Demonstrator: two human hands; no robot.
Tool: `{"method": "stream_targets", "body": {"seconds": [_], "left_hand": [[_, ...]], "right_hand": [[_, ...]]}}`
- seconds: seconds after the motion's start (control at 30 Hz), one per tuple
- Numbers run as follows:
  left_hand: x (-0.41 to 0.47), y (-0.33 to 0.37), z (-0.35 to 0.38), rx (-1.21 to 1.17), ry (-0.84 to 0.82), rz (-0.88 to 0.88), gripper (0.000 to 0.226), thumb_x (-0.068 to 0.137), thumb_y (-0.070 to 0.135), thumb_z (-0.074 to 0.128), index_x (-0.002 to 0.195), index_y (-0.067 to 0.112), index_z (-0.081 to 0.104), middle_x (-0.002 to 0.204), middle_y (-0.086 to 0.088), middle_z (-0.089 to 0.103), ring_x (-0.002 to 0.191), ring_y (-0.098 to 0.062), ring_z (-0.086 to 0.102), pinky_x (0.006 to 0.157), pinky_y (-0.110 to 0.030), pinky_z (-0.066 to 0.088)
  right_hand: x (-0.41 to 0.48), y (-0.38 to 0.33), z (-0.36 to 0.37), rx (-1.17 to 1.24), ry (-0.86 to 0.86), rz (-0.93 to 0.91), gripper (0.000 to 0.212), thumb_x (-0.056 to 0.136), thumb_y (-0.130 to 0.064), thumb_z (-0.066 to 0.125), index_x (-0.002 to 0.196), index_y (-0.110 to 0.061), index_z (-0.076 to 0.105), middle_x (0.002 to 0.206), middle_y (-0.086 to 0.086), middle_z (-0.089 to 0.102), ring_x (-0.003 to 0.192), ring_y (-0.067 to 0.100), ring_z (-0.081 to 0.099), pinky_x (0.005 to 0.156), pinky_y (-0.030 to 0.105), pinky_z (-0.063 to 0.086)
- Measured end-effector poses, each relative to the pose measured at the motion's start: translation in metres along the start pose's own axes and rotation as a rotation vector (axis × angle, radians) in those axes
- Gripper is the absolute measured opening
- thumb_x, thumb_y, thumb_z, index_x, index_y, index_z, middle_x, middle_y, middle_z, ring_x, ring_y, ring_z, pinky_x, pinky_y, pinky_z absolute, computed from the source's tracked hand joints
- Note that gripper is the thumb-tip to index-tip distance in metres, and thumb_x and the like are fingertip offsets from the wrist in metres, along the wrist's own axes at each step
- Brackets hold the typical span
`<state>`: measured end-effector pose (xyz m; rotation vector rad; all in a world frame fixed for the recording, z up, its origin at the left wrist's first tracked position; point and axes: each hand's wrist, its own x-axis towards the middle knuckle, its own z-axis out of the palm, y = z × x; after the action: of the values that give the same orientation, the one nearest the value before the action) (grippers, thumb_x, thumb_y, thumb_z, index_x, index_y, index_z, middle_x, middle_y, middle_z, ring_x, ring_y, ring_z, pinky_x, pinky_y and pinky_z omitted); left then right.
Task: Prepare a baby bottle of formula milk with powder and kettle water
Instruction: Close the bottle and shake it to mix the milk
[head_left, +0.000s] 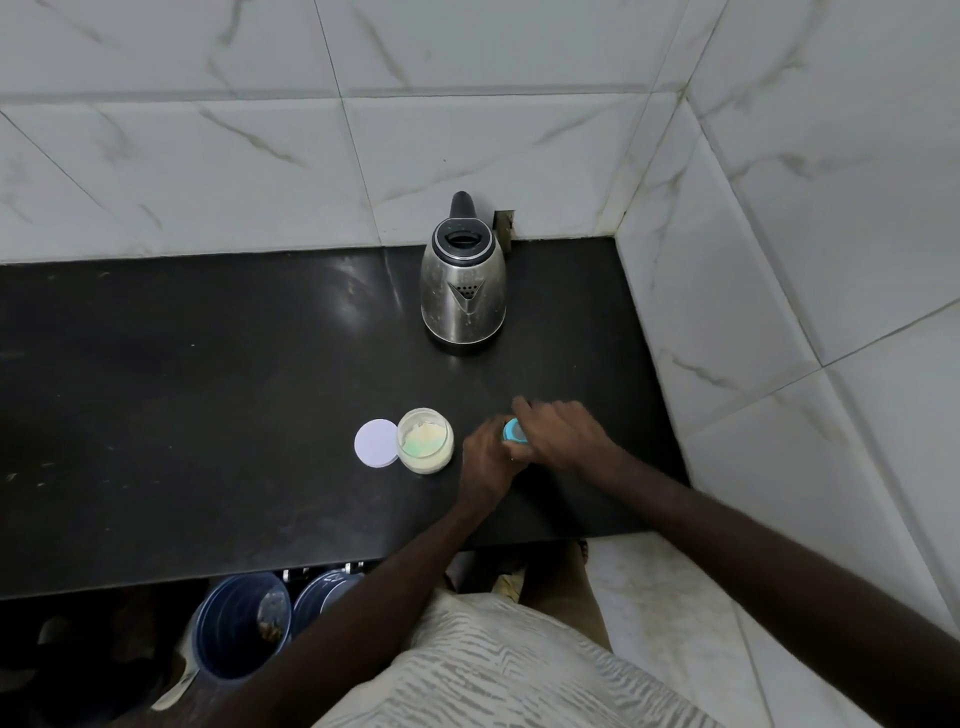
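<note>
**On the black counter**

The dark counter (208, 389) carries a steel kettle (464, 291) well beyond the left hand (485, 457) and right hand (563, 434), which grip a blue-capped bottle (514, 431) (base hidden). Just left of the left hand stands an open powder jar (425, 440), its white lid (376, 443) touching it farther left.

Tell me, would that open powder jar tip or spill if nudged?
The jar looks squat, so it probably slides rather than tips on the glossy countertop. Its lid lies beside it, so a hard knock could scatter powder. It seems small, likely light.
</note>
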<state>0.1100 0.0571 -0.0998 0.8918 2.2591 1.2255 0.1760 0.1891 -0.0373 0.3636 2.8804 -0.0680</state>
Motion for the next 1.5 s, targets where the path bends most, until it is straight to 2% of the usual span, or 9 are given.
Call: {"method": "stream_targets", "body": {"seconds": [0.13, 0.37, 0.63, 0.83, 0.97, 1.1, 1.23, 1.37, 1.5], "left_hand": [[0.003, -0.002, -0.002, 0.000, -0.048, -0.036, 0.039, 0.077, 0.019, 0.089, 0.108, 0.007, 0.070, 0.106, -0.005, 0.073, 0.095, -0.013, 0.066, 0.083, -0.004, 0.039], [0.006, -0.012, 0.006, 0.140, -0.049, -0.096, 0.033, 0.075, 0.028, 0.087, 0.095, 0.006, 0.074, 0.094, -0.013, 0.075, 0.087, -0.025, 0.071, 0.078, -0.019, 0.042], [0.006, -0.023, 0.018, 0.297, 0.071, -0.002, 0.043, 0.085, 0.047, 0.053, 0.096, 0.009, 0.071, 0.085, -0.008, 0.074, 0.077, -0.021, 0.071, 0.070, -0.027, 0.048], [0.003, -0.009, 0.007, 0.051, -0.043, -0.142, 0.034, 0.093, 0.007, 0.068, 0.125, 0.018, 0.068, 0.111, 0.008, 0.073, 0.096, -0.002, 0.065, 0.088, -0.022, 0.054], [0.003, -0.007, 0.004, 0.304, -0.022, 0.001, 0.023, 0.078, 0.019, 0.083, 0.097, 0.011, 0.072, 0.081, -0.006, 0.074, 0.070, -0.024, 0.073, 0.060, -0.029, 0.054], [0.006, -0.009, 0.010, 0.388, 0.019, 0.141, 0.028, 0.075, 0.041, 0.069, 0.081, 0.013, 0.069, 0.071, -0.006, 0.069, 0.059, -0.021, 0.068, 0.053, -0.026, 0.046], [0.005, -0.015, 0.017, 0.417, 0.083, 0.106, 0.034, 0.062, 0.032, 0.093, 0.077, 0.012, 0.070, 0.064, -0.005, 0.066, 0.050, -0.021, 0.065, 0.045, -0.020, 0.044], [0.008, -0.021, 0.022, 0.399, 0.123, 0.141, 0.020, 0.080, 0.028, 0.066, 0.088, 0.010, 0.069, 0.071, -0.005, 0.069, 0.057, -0.018, 0.069, 0.052, -0.023, 0.047], [0.009, -0.023, 0.025, 0.368, 0.103, 0.045, 0.016, 0.078, 0.014, 0.072, 0.093, 0.014, 0.067, 0.076, -0.003, 0.070, 0.064, -0.018, 0.070, 0.054, -0.030, 0.055]], "right_hand": [[0.012, 0.012, 0.000, -0.138, 0.164, -0.319, 0.049, 0.093, -0.062, 0.051, 0.116, -0.020, 0.058, 0.105, 0.001, 0.067, 0.089, 0.024, 0.070, 0.056, 0.032, 0.035], [0.023, 0.016, 0.019, -0.132, 0.288, -0.446, 0.023, 0.091, -0.044, 0.058, 0.088, -0.021, 0.060, 0.072, 0.003, 0.063, 0.056, 0.025, 0.063, 0.042, 0.027, 0.033], [0.017, -0.009, 0.033, 0.011, 0.467, -0.011, 0.014, 0.078, -0.034, 0.064, 0.078, -0.020, 0.059, 0.060, 0.006, 0.059, 0.045, 0.030, 0.060, 0.040, 0.028, 0.038], [0.011, -0.049, 0.033, 0.105, 0.404, 0.467, 0.019, 0.072, -0.029, 0.073, 0.083, -0.018, 0.062, 0.056, 0.006, 0.059, 0.044, 0.030, 0.061, 0.041, 0.027, 0.040], [0.015, -0.027, 0.032, -0.026, 0.457, 0.186, 0.022, 0.076, -0.035, 0.074, 0.080, -0.018, 0.062, 0.062, 0.007, 0.062, 0.048, 0.030, 0.062, 0.041, 0.026, 0.039], [0.025, 0.010, 0.035, -0.089, 0.518, -0.341, 0.018, 0.086, -0.038, 0.064, 0.082, -0.020, 0.063, 0.075, 0.002, 0.063, 0.064, 0.024, 0.062, 0.043, 0.028, 0.037], [0.041, 0.017, 0.034, -0.044, 0.522, -0.479, 0.015, 0.082, -0.036, 0.060, 0.079, -0.023, 0.067, 0.071, 0.001, 0.062, 0.056, 0.023, 0.060, 0.045, 0.025, 0.032], [0.033, 0.008, 0.042, -0.018, 0.526, -0.270, 0.016, 0.076, -0.036, 0.064, 0.074, -0.020, 0.062, 0.066, 0.004, 0.060, 0.052, 0.027, 0.059, 0.044, 0.025, 0.033], [0.021, -0.024, 0.038, 0.131, 0.476, 0.234, 0.015, 0.068, -0.030, 0.067, 0.070, -0.018, 0.058, 0.060, 0.006, 0.057, 0.048, 0.029, 0.057, 0.044, 0.024, 0.030]]}}
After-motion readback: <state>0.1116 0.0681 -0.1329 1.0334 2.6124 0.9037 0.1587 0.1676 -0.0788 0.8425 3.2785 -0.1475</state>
